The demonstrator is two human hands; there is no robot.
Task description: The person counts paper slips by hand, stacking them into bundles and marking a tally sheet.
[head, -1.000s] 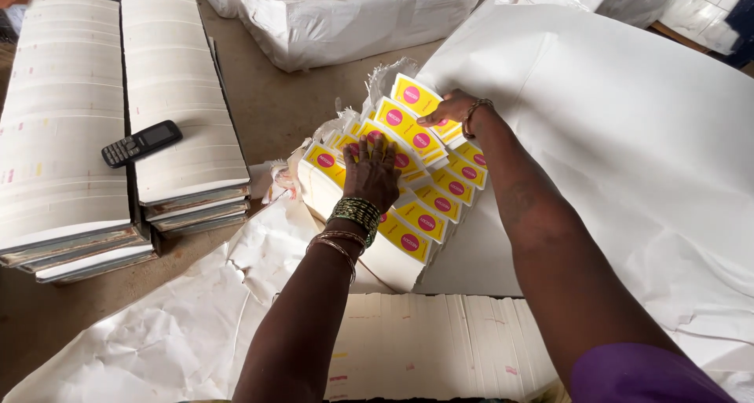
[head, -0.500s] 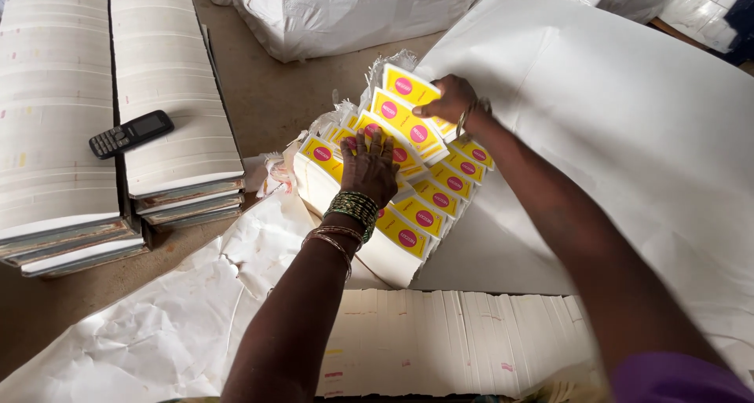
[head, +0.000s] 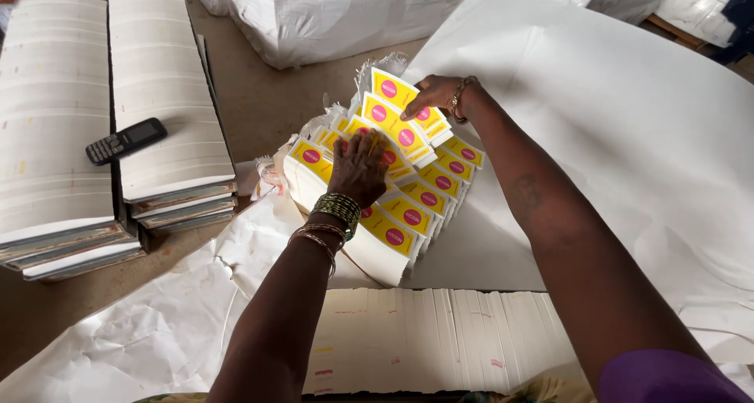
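Several bundles of yellow printed labels with pink round marks (head: 414, 213) lie fanned in overlapping rows on white wrapping paper (head: 597, 128). My left hand (head: 359, 166), with green and gold bangles at the wrist, presses flat on the middle bundles. My right hand (head: 434, 94), wearing a bracelet, grips the top bundle of labels (head: 392, 97) at the far end and tilts it up. The bundles' white edges show at the near side.
A long stack of white sheets (head: 440, 336) lies just below my arms. Two tall stacks of white printed sheets (head: 161, 89) stand at left, with a black keypad phone (head: 126, 141) on top. Wrapped white bales (head: 338, 14) sit at the back on the concrete floor.
My right hand has lifted the far bundle a little higher and shifted it. My left hand stays pressed on the middle bundles.
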